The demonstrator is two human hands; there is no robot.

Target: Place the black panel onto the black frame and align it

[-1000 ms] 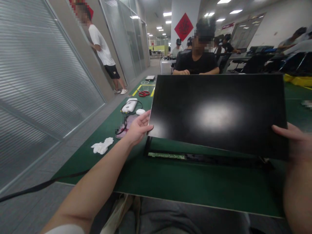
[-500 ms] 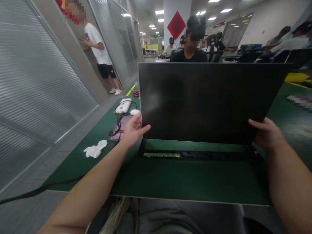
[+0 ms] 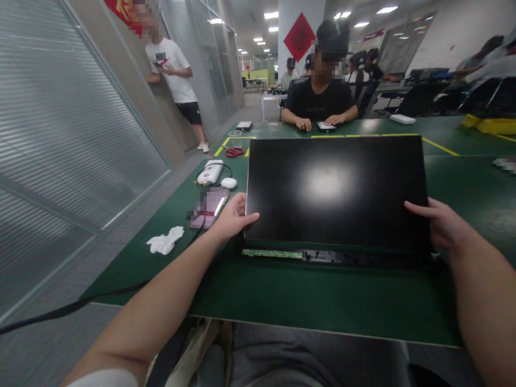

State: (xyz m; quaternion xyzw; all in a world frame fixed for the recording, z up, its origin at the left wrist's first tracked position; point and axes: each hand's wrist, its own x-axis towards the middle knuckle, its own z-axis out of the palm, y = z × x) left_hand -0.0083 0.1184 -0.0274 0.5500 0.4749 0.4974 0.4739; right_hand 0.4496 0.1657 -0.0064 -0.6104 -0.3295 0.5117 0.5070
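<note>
black panel (image 3: 334, 199) clamped between left hand (image 3: 234, 217), right hand (image 3: 446, 226); white shirt (image 3: 175, 80) reads "nike"

Phone (image 3: 216, 206) left of panel (image 3: 334, 209) (scissors (image 3: 234, 152) farther back)

The white shirt (image 3: 177, 86) at upper left reads "NIKE"; the red diamond (image 3: 299, 37), top centre, bears blurred writing.

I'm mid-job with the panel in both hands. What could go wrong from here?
The left hand and right hand hold the black panel only at its sides, so it might slip or flex.

Its lower edge appears close to the green circuit strip; lowering it carelessly could knock or scrape that strip.
</note>
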